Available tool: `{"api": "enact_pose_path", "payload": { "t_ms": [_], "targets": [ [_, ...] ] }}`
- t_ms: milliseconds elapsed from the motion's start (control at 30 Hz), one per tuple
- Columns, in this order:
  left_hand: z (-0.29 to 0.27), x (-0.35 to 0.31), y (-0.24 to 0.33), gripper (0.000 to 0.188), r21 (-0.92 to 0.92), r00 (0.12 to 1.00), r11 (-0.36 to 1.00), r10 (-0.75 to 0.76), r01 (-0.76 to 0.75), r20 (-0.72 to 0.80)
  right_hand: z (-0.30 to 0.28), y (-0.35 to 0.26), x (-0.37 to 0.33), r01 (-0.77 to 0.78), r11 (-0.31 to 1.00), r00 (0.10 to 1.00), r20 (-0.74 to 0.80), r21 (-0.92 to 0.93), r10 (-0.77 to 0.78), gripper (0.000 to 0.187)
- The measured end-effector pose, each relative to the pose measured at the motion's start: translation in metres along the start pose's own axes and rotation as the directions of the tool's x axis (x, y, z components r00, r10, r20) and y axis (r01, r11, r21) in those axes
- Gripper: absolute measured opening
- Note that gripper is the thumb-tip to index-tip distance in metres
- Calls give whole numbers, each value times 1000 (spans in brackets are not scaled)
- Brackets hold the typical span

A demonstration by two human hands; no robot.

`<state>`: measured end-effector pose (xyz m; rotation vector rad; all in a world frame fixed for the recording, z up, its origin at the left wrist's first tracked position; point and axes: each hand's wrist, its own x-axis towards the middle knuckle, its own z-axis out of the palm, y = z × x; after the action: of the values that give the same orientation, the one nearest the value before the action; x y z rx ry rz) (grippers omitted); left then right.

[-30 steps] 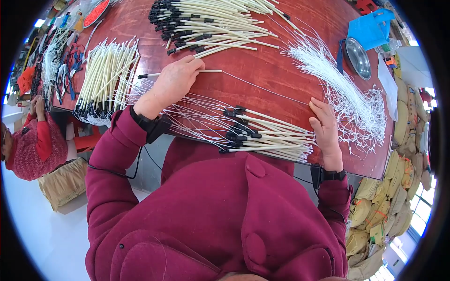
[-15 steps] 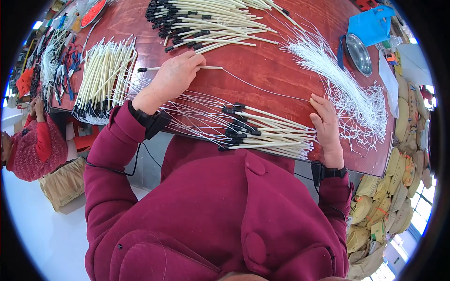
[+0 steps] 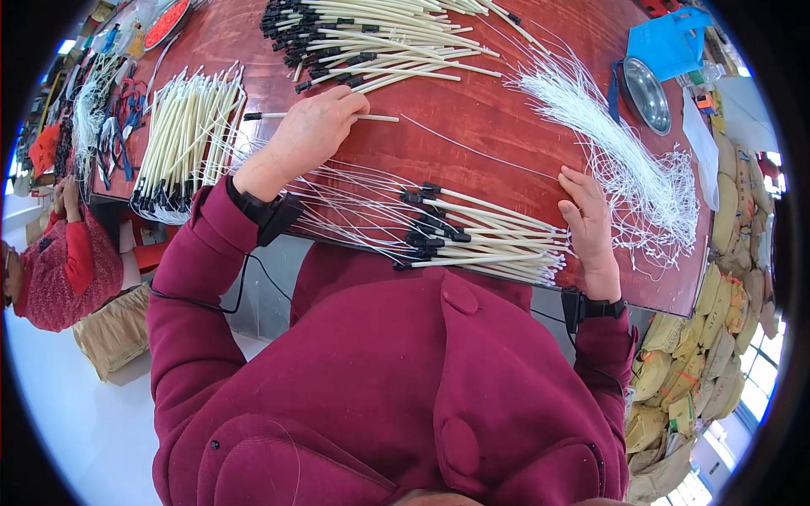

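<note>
A thin cream tube [image 3: 378,118] with a black end piece is pinched in my left hand [image 3: 312,131], lying nearly level above the table. My right hand [image 3: 588,215] has a white string [image 3: 481,153] at its fingertips; the string's far end lies close to the tube's right tip, and I cannot tell whether they touch. Below, between my hands, a bundle of cream tubes [image 3: 498,240] with black ends lies at the table's near edge. White strings [image 3: 354,211] run leftward from those black ends, passing under my left wrist.
A large pile of similar tubes [image 3: 396,42] covers the far side of the red table [image 3: 472,110]. More tubes [image 3: 190,126] lie at left. Loose white strings [image 3: 616,143], a metal dish [image 3: 646,97] and a blue bag [image 3: 666,46] are at right. Another person [image 3: 72,270] sits far left.
My left hand has shifted slightly up and left with the tube. The string's far end has risen a little beside the tube's tip. My right hand has hardly moved.
</note>
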<state>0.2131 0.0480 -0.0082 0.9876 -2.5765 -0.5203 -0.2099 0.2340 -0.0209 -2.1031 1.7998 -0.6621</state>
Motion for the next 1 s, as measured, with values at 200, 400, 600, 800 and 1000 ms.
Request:
{"api": "enact_pose_path", "payload": {
  "t_ms": [200, 400, 600, 800, 1000],
  "targets": [
    [0, 3, -3, 11, 23, 1000, 1000, 1, -1, 5, -1, -2, 2, 9, 1000, 1000, -3, -3, -9, 48],
    [-4, 8, -5, 12, 50, 999, 998, 35, -34, -29, -3, -3, 1, 21, 998, 999, 25, -67, -19, 48],
    [-6, 14, -6, 13, 38, 1000, 999, 9, -10, 15, -5, -5, 2, 42, 990, 998, 51, -136, -35, 48],
    [-6, 19, -10, 12, 64, 999, 997, 43, -45, 31, -6, -7, 2, 32, 990, 998, 63, -135, -23, 48],
    [-5, 22, -13, 12, 89, 995, 992, 80, -84, 53, -5, -8, 3, 25, 993, 998, 59, -117, -18, 48]
  ]
}}
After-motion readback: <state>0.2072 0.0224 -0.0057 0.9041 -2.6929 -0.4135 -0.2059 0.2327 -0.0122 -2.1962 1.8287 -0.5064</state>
